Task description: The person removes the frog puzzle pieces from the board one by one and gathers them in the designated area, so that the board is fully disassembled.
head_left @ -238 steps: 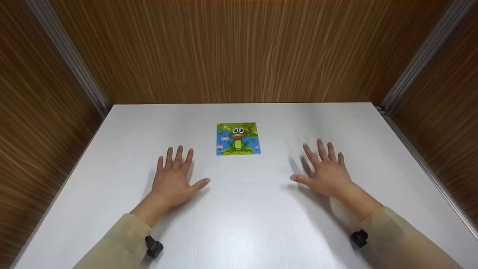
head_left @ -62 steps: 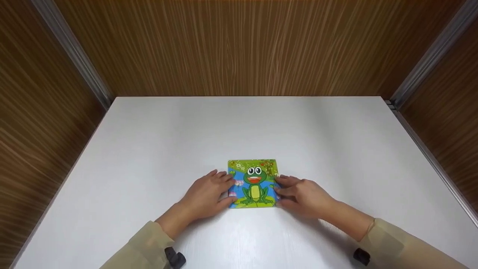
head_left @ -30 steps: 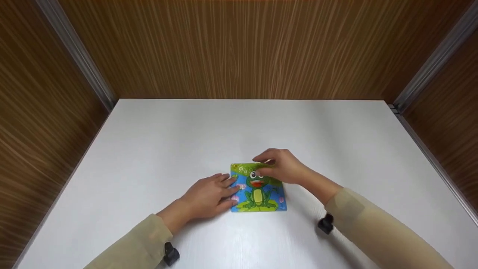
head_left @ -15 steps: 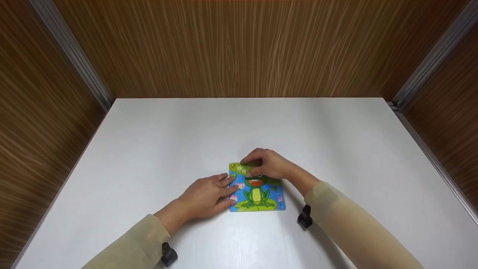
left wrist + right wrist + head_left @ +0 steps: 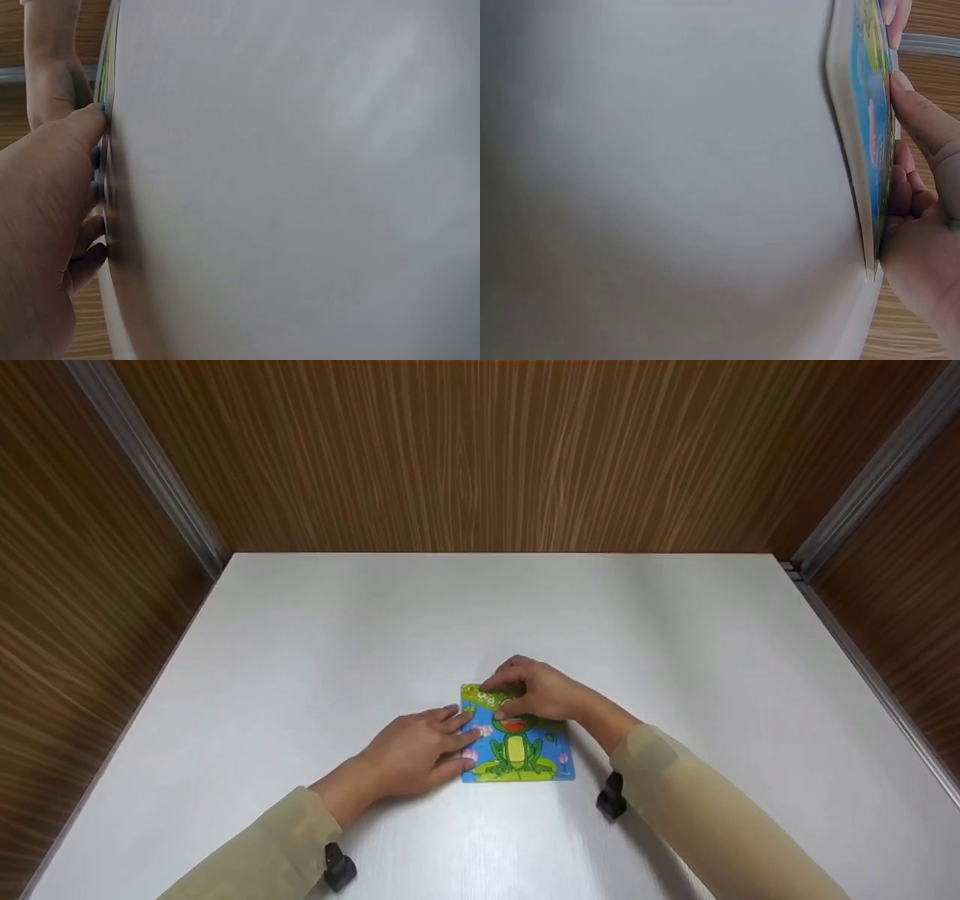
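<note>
A square wooden puzzle board (image 5: 517, 754) with a green frog on a blue and green picture lies flat on the white table. My left hand (image 5: 411, 754) rests along its left side, fingertips and thumb extended onto the edge. Over the board's upper part is my right hand (image 5: 541, 690), fingers bent near the far edge and thumb on the frog's head. That hand hides the frog's eyes and the top right corner. In the right wrist view the board's pale side (image 5: 855, 135) shows, with the right thumb (image 5: 922, 112) against the picture face.
The white table (image 5: 337, 630) extends around the board on all sides. Wood-grain panels (image 5: 480, 457) enclose it at the back and both sides, with metal strips in the corners. A black wrist device (image 5: 612, 796) hangs below each sleeve.
The board has come nearer from the middle of the table. My right hand has gone from its right edge to its upper part and shifted left; the left hand stays put.
</note>
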`<state>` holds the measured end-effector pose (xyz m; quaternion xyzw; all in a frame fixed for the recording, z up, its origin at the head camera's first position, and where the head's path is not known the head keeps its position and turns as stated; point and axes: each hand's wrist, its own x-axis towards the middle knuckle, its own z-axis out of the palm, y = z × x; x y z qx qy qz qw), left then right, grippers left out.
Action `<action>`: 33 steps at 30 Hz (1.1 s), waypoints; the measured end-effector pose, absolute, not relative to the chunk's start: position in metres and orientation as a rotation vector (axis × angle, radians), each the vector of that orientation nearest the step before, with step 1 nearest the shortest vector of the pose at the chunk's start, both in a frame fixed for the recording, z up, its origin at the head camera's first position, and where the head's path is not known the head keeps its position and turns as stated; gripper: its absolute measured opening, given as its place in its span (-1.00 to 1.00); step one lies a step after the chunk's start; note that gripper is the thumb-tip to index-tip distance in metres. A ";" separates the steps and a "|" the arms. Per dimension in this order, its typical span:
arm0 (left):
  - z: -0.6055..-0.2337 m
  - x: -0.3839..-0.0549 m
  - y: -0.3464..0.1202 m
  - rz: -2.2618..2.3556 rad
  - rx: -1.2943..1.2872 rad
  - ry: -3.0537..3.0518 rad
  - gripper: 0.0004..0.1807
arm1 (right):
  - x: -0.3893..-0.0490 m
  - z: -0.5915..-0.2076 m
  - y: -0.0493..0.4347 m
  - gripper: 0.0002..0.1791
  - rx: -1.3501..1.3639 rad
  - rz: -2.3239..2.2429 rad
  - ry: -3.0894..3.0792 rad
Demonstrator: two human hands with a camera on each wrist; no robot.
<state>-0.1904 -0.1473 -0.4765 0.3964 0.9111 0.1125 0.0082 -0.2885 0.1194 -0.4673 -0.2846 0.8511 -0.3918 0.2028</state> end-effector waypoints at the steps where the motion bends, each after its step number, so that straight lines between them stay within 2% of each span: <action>1: -0.476 -0.190 -0.148 0.344 1.245 2.853 -0.42 | -0.288 -0.467 0.119 -0.55 -0.802 -1.090 2.378; 24: -0.475 -0.192 -0.145 0.273 1.297 2.898 -0.45 | -0.292 -0.466 0.118 -0.56 -0.815 -1.050 2.374; 33: -0.472 -0.192 -0.144 0.279 1.285 2.897 -0.45 | -0.292 -0.462 0.120 -0.64 -0.828 -1.088 2.348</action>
